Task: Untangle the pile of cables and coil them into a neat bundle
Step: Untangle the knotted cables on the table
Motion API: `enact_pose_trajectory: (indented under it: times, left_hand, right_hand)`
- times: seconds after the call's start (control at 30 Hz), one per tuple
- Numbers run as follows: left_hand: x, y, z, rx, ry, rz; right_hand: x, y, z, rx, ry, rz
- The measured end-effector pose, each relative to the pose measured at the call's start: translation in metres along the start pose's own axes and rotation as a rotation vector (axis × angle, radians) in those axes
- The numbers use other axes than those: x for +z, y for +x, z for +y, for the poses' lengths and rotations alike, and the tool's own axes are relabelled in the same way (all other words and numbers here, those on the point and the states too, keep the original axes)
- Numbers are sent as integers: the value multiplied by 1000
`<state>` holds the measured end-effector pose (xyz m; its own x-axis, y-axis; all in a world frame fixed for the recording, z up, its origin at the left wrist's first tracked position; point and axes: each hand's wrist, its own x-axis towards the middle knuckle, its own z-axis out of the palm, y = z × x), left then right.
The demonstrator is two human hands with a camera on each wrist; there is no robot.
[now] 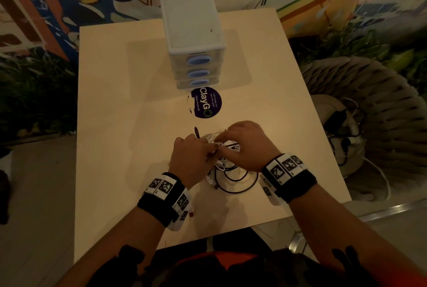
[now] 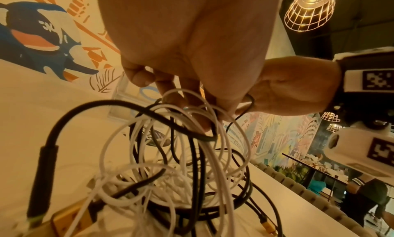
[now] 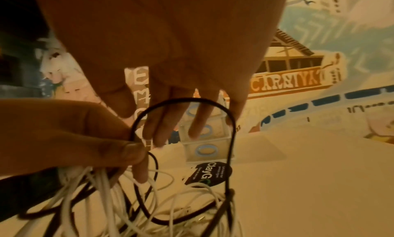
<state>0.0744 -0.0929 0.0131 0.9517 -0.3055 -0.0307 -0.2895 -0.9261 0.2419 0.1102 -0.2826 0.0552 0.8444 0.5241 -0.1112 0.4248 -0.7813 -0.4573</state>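
Observation:
A tangle of black and white cables (image 1: 225,164) lies in the middle of the pale table (image 1: 115,125), with black loops (image 1: 233,192) spilling toward me. My left hand (image 1: 191,157) grips several white and black strands, its fingers (image 2: 170,97) curled round them and lifting them off the pile (image 2: 170,173). My right hand (image 1: 245,145) is right beside it over the tangle. In the right wrist view its fingers (image 3: 200,119) point down almost straight, and one black cable loop (image 3: 192,99) lies across them. The left hand (image 3: 74,136) pinches that loop's base.
A small white drawer unit (image 1: 191,20) with blue handles stands at the table's far side, with a round dark sticker (image 1: 206,103) in front of it. A black plug end (image 1: 196,131) sticks out beyond the hands. A woven seat (image 1: 360,92) to the right holds more cables.

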Motion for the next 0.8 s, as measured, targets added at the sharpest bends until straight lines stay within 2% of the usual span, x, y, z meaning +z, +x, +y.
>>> enact_pose_trajectory:
  times: [0.1, 0.2, 0.37, 0.47, 0.67, 0.73, 0.8]
  left_hand:
    - [1, 0, 1, -43, 7, -51]
    - [5, -5, -2, -48, 37, -61]
    - [2, -8, -10, -98, 21, -64]
    - [3, -14, -14, -71, 3, -84]
    - [7, -18, -15, -122, 31, -37]
    - [8, -19, -17, -90, 16, -10]
    - [10, -20, -20, -21, -18, 5]
  right_hand:
    - [4, 7, -2, 60, -39, -156]
    - [2, 6, 5, 111, -55, -148]
    - [6, 3, 9, 122, 116, 63]
    - [4, 5, 11, 215, 181, 209]
    - [2, 3, 19, 339, 224, 352]
    - [3, 1, 23, 406, 257, 420]
    - [4, -1, 25, 464, 252, 397]
